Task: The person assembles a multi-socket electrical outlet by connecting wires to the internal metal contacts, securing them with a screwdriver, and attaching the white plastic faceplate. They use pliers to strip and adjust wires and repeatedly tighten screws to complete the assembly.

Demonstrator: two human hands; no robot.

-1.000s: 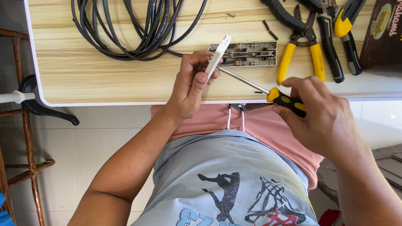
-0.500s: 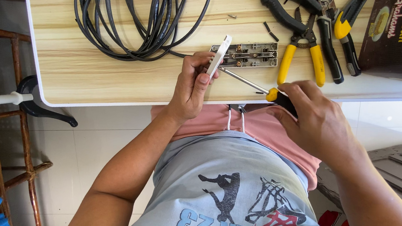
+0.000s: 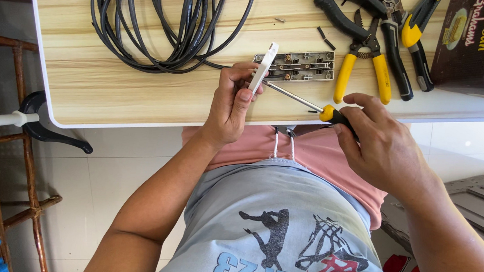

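The left hand (image 3: pixel 230 103) grips a small white cover (image 3: pixel 262 69) on edge, just above the near part of the counter (image 3: pixel 112 89), thumb and fingers closed round its lower end. The right hand (image 3: pixel 378 142) is closed on the yellow-and-black handle of a screwdriver (image 3: pixel 301 98), whose metal shaft reaches leftwards so that its tip meets the cover's side. Just behind the cover lies a metal terminal block (image 3: pixel 297 66) with its brass screws bare, so the piece looks taken apart, cover off and body exposed. A coil of black cable (image 3: pixel 164 24) lies to the left, one strand running towards the block; whether it is joined there I cannot tell. Pliers (image 3: pixel 365 62) and cutters lie unused to the right, beside a brown box (image 3: pixel 477 46). By my judgement the work is midway: the parts are separated and nothing is yet closed up.
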